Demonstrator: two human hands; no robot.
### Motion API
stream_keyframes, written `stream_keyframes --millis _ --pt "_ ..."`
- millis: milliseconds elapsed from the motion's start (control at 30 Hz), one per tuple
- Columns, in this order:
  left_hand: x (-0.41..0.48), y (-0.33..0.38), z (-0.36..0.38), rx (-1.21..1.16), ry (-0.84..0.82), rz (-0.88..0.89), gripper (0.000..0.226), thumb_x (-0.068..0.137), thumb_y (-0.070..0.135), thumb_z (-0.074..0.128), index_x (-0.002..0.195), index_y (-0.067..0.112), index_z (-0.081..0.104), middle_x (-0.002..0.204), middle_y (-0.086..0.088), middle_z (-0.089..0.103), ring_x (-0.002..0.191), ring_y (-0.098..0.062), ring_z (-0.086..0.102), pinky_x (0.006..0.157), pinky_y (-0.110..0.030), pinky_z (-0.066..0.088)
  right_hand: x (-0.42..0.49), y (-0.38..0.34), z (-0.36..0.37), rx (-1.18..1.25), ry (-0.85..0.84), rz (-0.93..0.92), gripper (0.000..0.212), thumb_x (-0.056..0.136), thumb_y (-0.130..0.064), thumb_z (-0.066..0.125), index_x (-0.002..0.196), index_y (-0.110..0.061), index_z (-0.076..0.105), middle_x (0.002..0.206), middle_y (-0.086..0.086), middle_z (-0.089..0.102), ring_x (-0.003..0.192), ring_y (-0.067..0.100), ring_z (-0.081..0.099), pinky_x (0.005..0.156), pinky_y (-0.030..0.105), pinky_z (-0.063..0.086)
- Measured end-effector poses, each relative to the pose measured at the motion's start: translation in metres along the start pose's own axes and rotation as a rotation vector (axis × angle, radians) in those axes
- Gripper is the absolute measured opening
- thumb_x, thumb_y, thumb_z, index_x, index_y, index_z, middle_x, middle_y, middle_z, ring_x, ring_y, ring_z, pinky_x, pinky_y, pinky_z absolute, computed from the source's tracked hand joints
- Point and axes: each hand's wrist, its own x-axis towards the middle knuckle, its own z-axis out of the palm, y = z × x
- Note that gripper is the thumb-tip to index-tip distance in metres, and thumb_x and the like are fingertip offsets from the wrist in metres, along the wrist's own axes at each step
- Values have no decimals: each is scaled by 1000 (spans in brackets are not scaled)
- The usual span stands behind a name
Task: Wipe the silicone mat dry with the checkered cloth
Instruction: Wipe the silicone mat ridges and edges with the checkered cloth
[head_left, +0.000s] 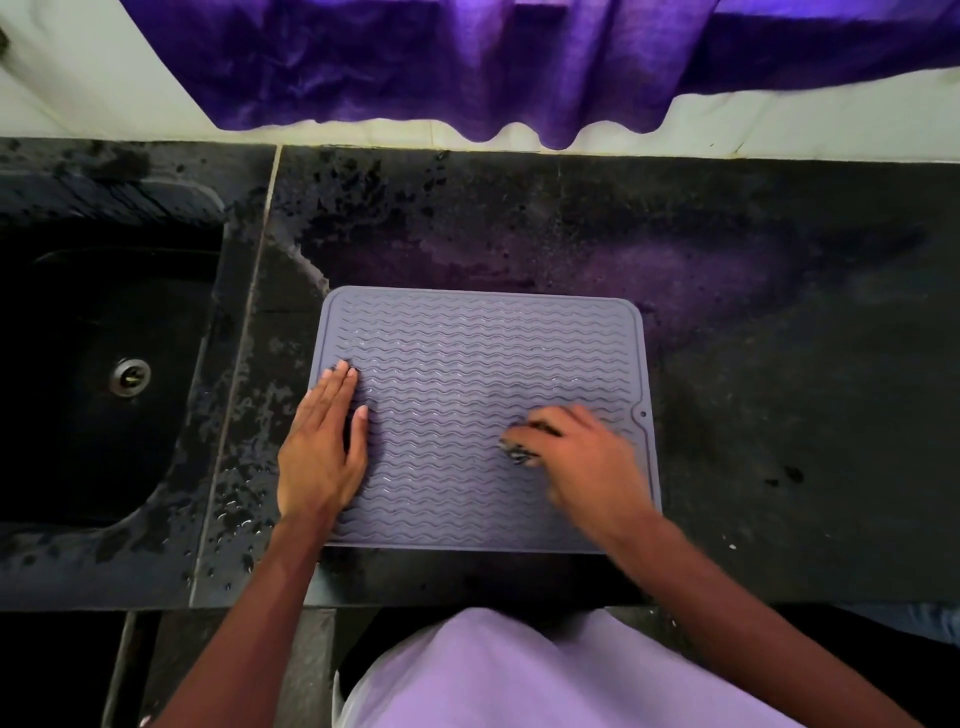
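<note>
A grey silicone mat (467, 353) with wavy ridges lies flat on the dark stone counter. My left hand (322, 441) rests flat on the mat's left edge, fingers straight. My right hand (576, 457) sits on the mat's right part, fingers curled round a bunched checkered cloth (519, 451). Only a small dark-and-light scrap of the cloth shows under the fingers. The right hand is blurred. Thin glints of water show between ridges in the mat's upper left.
A black sink (98, 364) with a metal drain (131, 375) lies left of the mat. The wet, speckled counter (779, 364) stretches right and behind. A purple curtain (467, 62) hangs over the white wall at the back.
</note>
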Motion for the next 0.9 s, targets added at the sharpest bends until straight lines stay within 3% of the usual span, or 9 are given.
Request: stream_keyframes --millis 133,267,367,433,600,667,767,833,900 --pt "-1 -1 0 -8 9 19 53 106 34 37 151 8 48 158 -5 45 148 -20 38 119 -45 38 19 -39 33 -82 -6 -174 37 79 -9 56 105 -31 68 102 -8 61 93 17 53 52 27 46" --pt "0 -2 0 -9 16 34 51 106 32 38 151 7 48 158 -6 44 148 -20 38 120 -43 36 15 -26 36 -155 -4 -176 36 81 -13 47 104 -31 68 104 -10 62 91 18 53 53 29 46" --pt "-1 -3 0 -2 25 44 51 107 31 38 151 6 48 158 -7 44 147 -21 39 120 -43 35 6 -3 23 -170 -25 -127 41 72 -10 64 107 -31 70 104 -9 64 93 21 57 55 31 49" --pt "-1 -3 0 1 26 47 52 107 32 36 151 6 47 158 -7 44 147 -21 39 120 -43 35 -4 16 13 -169 -56 -63 56 58 -6 78 108 -30 70 105 -9 65 94 23 59 54 32 50" --pt "0 -2 0 12 8 34 54 107 35 33 151 7 46 159 -7 43 148 -21 39 121 -40 33 -25 58 -8 -257 -144 87 70 39 -6 86 101 -33 72 100 -13 65 90 19 56 52 29 51" --pt "0 -2 -1 18 4 23 54 107 36 32 152 8 46 159 -5 43 148 -20 38 121 -39 33 -29 67 -17 -288 -171 158 62 45 -6 85 98 -35 73 97 -13 65 88 18 54 51 29 52" --pt "0 -2 0 9 7 12 55 107 36 33 151 8 47 159 -5 43 148 -20 38 121 -39 34 -27 63 -28 -361 -213 261 39 71 -11 73 101 -36 71 101 -14 65 94 17 55 56 30 52" --pt "1 -1 0 7 9 12 54 107 36 34 151 8 47 159 -5 44 148 -20 39 121 -40 34 -19 50 -34 -370 -201 249 35 81 -12 62 107 -36 68 106 -15 62 101 16 53 62 30 52" --pt "1 -1 -1 10 6 13 54 107 36 34 151 8 47 158 -5 44 147 -20 39 121 -40 34 -9 29 -36 -284 -169 194 37 83 -13 63 112 -36 65 111 -15 62 107 16 52 69 31 52"
